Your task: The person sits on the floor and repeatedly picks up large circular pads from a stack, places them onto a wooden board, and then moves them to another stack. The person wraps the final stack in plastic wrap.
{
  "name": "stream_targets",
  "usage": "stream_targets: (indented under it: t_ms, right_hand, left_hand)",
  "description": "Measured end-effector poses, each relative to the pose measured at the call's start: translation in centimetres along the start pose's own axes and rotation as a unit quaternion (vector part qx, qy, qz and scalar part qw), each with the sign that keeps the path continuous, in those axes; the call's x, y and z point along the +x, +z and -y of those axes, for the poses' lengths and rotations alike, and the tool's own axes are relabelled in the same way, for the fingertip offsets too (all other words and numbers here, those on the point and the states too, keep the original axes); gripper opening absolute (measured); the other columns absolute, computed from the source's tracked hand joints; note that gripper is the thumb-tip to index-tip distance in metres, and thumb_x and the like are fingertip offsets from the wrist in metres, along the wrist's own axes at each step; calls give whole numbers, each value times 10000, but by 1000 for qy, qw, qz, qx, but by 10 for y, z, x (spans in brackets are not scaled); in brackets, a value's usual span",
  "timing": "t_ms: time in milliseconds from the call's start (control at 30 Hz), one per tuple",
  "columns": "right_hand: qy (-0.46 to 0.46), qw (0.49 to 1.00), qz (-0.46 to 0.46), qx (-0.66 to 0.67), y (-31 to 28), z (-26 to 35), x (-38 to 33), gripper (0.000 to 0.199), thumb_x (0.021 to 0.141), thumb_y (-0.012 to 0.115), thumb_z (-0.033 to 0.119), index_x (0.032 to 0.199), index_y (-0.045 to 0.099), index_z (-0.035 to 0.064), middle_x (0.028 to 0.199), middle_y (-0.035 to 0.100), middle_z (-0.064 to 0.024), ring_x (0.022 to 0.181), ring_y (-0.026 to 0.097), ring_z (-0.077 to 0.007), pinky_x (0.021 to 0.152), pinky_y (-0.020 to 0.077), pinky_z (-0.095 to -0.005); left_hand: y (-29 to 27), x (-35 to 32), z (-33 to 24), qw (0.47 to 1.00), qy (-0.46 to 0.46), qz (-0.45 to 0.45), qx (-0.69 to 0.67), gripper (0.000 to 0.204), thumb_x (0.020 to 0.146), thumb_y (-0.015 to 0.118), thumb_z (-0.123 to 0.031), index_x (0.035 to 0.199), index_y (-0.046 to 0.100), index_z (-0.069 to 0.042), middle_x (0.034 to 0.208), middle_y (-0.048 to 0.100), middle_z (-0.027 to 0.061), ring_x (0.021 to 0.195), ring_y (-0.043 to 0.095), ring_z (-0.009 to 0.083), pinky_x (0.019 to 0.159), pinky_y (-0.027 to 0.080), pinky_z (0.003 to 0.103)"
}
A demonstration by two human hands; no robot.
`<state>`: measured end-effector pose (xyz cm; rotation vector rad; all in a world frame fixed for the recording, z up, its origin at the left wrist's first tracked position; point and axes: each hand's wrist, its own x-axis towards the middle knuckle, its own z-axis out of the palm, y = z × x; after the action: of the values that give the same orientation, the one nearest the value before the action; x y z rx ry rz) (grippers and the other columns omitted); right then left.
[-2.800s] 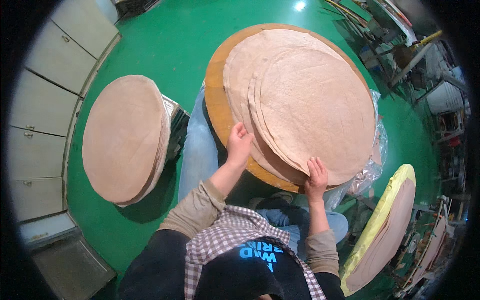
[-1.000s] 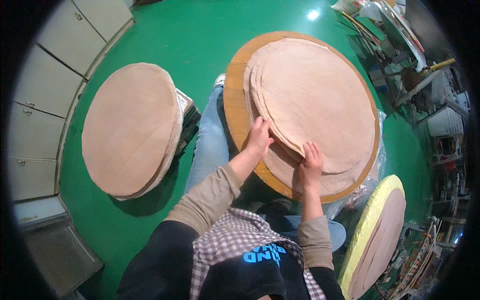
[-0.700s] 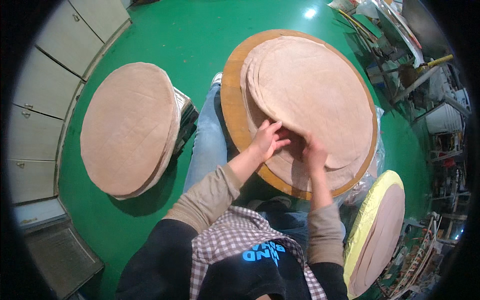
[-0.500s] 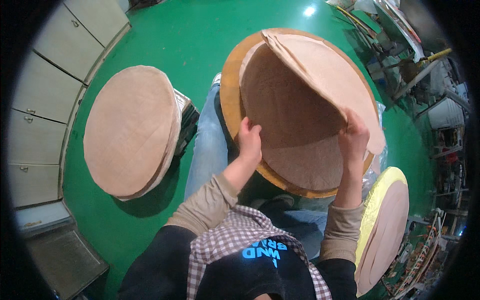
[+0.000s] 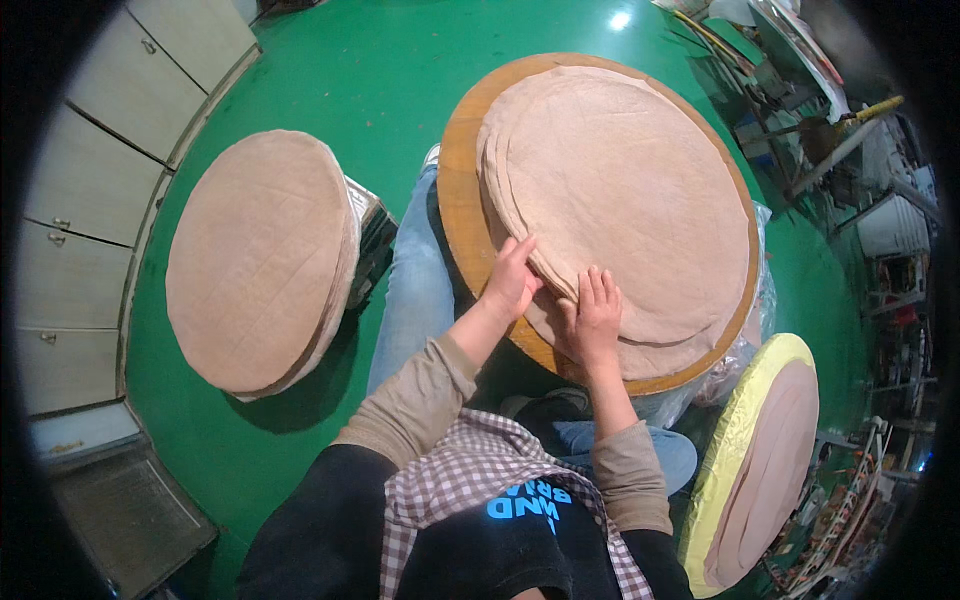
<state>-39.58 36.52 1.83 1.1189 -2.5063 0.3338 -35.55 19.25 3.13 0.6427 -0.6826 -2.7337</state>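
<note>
A stack of thin, round, light-brown flatbreads (image 5: 630,200) lies on a round wooden board (image 5: 465,200) in front of me. Their layered edges show along the left and near sides. At the near left edge my left hand (image 5: 512,282) is closed, its thumb on top and fingers curled under the layers. Beside it, my right hand (image 5: 597,318) rests with fingers stretched out on the near rim of the top flatbreads, pressing them. How many layers the left fingers hold is hidden.
To the left, another pile of round flatbreads (image 5: 260,260) sits on a low support. A yellow-covered round board (image 5: 735,450) with more flatbreads is at my lower right. Pale cabinets (image 5: 75,270) line the left; cluttered racks and a white bucket (image 5: 893,228) stand right.
The lifted flatbread layers, folded back before, now lie flat over the stack. My right hand has moved left and down, from gripping their edge to resting open on them.
</note>
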Motion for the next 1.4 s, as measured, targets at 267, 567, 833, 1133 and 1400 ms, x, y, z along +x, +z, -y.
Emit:
stream_targets:
  t_ms: [267,567,833,1133,1400]
  right_hand:
    - [101,995,4,1,-124,-45,132,223,744,533,51,936,641,87,776,636,-191,736,635,-339,645,502,-427]
    - [97,993,-7,75,-67,-74,-14,490,582,481,-126,1022,605,52,1054,629,-142,1051,576,-319,897,469,-412]
    - [45,993,-15,112,-39,-38,-67,475,632,476,-98,1061,611,56,1115,624,-131,1105,556,-323,928,440,-443]
    - [27,998,25,57,-48,8,-66,461,673,560,-25,1132,549,14,1193,566,-161,1130,513,-358,934,408,-458]
    - [247,932,245,102,-81,-23,20,237,756,515,55,955,640,24,870,634,-221,817,623,-388,702,512,-453]
  left_hand:
    - [9,-10,-4,996,-34,-63,55,576,906,544,-207,1377,262,-34,1185,517,155,1097,513,250,904,452,415]
    - [-15,13,-4,909,196,-226,292,548,799,555,-38,1316,387,32,1319,456,189,1224,440,247,1018,346,330]
    - [-38,21,-45,926,28,-153,345,282,843,581,-128,1105,521,-43,737,549,-8,561,482,71,504,395,210]
    - [-9,-37,17,995,-94,33,-12,424,972,411,-225,1313,368,24,1278,487,169,1183,488,259,1002,402,431]
    - [0,-41,8,985,-139,24,98,432,953,460,-345,1313,327,-146,1201,517,129,1070,528,260,882,458,413]
